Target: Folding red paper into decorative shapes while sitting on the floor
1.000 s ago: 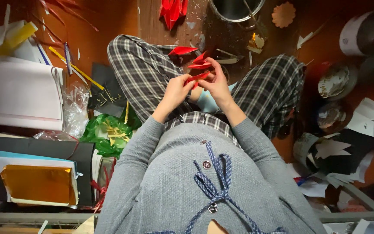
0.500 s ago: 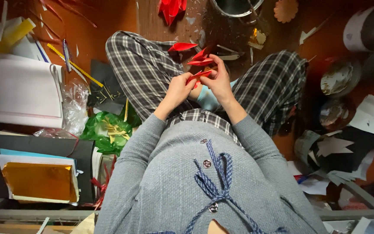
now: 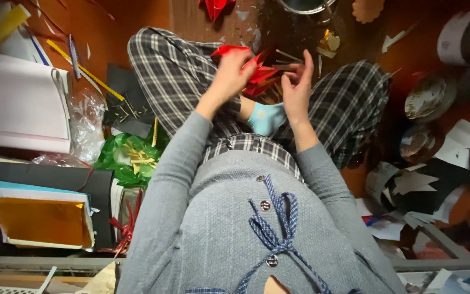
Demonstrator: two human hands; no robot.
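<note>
Head view, looking down past a grey buttoned top onto crossed legs in plaid trousers [image 3: 169,76]. Item in hand: red folded paper piece [image 3: 257,73], pointed flaps, held above the lap between both hands, over a light-blue sock [image 3: 267,117]. Handling, by judgement: very light, thin, creases easily, tears if pulled; best pinched at folded edges or points rather than across the flat faces. Left hand [image 3: 232,71]: raised, wrist bent, fingers closed on the paper's left flaps. Right hand [image 3: 297,90]: palm turned inward, fingertips pinching the right end of the paper, thumb side toward the body. Surroundings: another red paper shape [image 3: 216,6] on the wooden floor ahead; green cellophane bundle [image 3: 123,158] at left; stack of sheets topped with gold foil [image 3: 42,220] in the lower left; black and white paper scraps [image 3: 425,182] at right; metal bowl rim [image 3: 305,5] at the top.
</note>
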